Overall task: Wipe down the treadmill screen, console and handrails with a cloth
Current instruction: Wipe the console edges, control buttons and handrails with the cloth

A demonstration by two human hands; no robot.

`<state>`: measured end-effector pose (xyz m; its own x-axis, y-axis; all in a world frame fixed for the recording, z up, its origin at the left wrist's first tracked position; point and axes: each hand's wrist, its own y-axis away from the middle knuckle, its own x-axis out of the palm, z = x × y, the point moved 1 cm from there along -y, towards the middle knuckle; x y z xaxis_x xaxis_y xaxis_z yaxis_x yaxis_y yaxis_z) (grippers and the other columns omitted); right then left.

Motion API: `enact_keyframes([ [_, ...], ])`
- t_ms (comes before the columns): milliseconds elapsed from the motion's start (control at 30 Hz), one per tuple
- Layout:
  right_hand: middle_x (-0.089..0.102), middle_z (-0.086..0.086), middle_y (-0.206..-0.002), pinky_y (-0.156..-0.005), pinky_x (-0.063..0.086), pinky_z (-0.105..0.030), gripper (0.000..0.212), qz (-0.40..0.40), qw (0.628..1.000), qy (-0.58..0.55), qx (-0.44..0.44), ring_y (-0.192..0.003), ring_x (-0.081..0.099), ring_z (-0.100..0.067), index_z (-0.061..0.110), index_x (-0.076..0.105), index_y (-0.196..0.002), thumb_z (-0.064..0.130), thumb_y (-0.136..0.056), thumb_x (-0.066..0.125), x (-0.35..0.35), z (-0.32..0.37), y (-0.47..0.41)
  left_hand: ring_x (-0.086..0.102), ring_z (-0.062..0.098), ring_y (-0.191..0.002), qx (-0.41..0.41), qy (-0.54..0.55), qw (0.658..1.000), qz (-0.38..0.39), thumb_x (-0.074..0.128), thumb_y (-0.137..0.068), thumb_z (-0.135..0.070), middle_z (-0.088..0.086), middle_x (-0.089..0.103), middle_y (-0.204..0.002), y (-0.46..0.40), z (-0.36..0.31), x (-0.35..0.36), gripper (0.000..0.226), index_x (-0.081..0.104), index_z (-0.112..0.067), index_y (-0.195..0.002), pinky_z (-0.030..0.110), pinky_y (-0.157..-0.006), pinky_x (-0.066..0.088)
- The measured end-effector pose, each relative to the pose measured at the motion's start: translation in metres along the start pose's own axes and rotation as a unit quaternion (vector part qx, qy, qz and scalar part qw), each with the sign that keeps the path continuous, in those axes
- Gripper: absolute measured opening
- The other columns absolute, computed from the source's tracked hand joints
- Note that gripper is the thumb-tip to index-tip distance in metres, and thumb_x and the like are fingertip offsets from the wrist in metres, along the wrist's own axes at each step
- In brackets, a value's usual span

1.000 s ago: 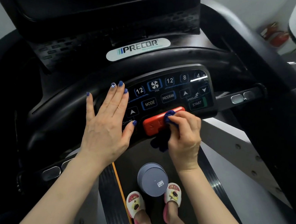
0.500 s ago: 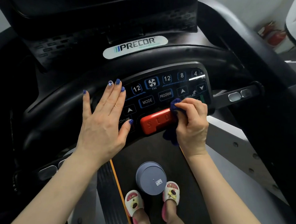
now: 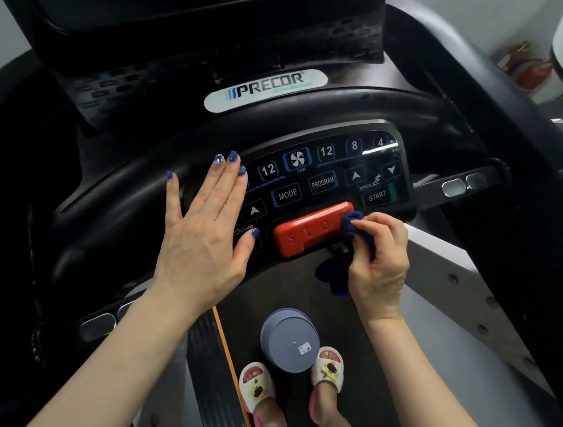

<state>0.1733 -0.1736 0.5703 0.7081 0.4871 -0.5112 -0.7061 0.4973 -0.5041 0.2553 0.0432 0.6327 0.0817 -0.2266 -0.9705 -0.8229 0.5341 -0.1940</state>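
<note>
Your right hand (image 3: 380, 260) pinches a bunched blue cloth (image 3: 353, 222) between thumb and fingertips, wad pressed on the right end of the red stop bar (image 3: 311, 228); the rest of the cloth hangs loose below your palm, over the belt (image 3: 300, 291). Your left hand (image 3: 203, 226) lies flat, fingers straight, holding nothing, on the left of the console (image 3: 328, 176) and the black rail (image 3: 120, 197) beside it. Cloth looks soft, light and floppy, so it only wipes where your fingers back it; the small wad suits the bar's edges and the seam round it, I'd guess, but for the flat keypad you'd do better with it spread under flat fingers. Watch the tail: it could snag under the bar. Keys likely take light pressure, so press gently near START (image 3: 377, 195) and MODE (image 3: 287, 195). The panel is glossy, glare at the top right, so smears will probably show. The screen (image 3: 190, 5) above and the side rails look not yet reached, as far as I can judge. A grey round container (image 3: 290, 340) sits on the belt between your slippers (image 3: 256, 384); mind your feet around it.
</note>
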Motion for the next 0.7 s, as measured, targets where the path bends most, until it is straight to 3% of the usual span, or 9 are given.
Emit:
enact_keyframes([
  [133,0.061,-0.017,-0.102,-0.093,0.042,-0.015,0.013,0.019,1.000,0.011,-0.018,-0.096,0.058,-0.028,-0.005,0.068,-0.095,-0.008,-0.082,0.066,-0.009,0.013,-0.011,0.005,0.014,-0.153,0.000,0.008,1.000,0.001,0.045,-0.094,-0.039,0.004,0.011,-0.165,0.000,0.000,-0.004,0.073,0.021,-0.008,-0.156,0.049,-0.120,-0.013],
  [267,0.062,-0.017,-0.104,-0.095,0.043,-0.021,0.014,0.039,0.992,-0.009,-0.118,-0.100,0.056,-0.024,-0.006,0.067,-0.097,-0.009,-0.083,0.068,-0.010,0.043,-0.036,0.004,0.014,-0.153,-0.005,0.015,1.000,-0.005,0.047,-0.093,-0.039,0.003,0.010,-0.166,0.000,0.001,-0.007,0.075,0.020,-0.009,-0.156,0.050,-0.120,-0.012],
  [467,0.065,-0.017,-0.101,-0.092,0.044,-0.027,0.008,0.165,0.951,0.006,-0.261,-0.093,0.055,-0.028,-0.007,0.068,-0.095,-0.003,-0.088,0.066,0.017,0.054,-0.057,0.002,0.014,-0.153,-0.020,0.017,1.000,-0.005,0.045,-0.094,-0.041,0.004,0.008,-0.166,0.001,0.005,-0.004,0.076,0.018,-0.009,-0.157,0.053,-0.120,-0.011],
  [700,0.068,-0.009,-0.104,-0.086,0.046,-0.039,0.014,0.243,0.913,0.028,-0.327,-0.097,0.056,-0.026,0.005,0.074,-0.095,0.014,-0.091,0.065,0.025,0.049,-0.068,0.009,0.014,-0.153,-0.015,0.028,0.999,-0.023,0.048,-0.093,-0.038,0.004,0.016,-0.165,0.001,0.009,0.000,0.073,0.025,-0.009,-0.155,0.053,-0.121,-0.008],
])
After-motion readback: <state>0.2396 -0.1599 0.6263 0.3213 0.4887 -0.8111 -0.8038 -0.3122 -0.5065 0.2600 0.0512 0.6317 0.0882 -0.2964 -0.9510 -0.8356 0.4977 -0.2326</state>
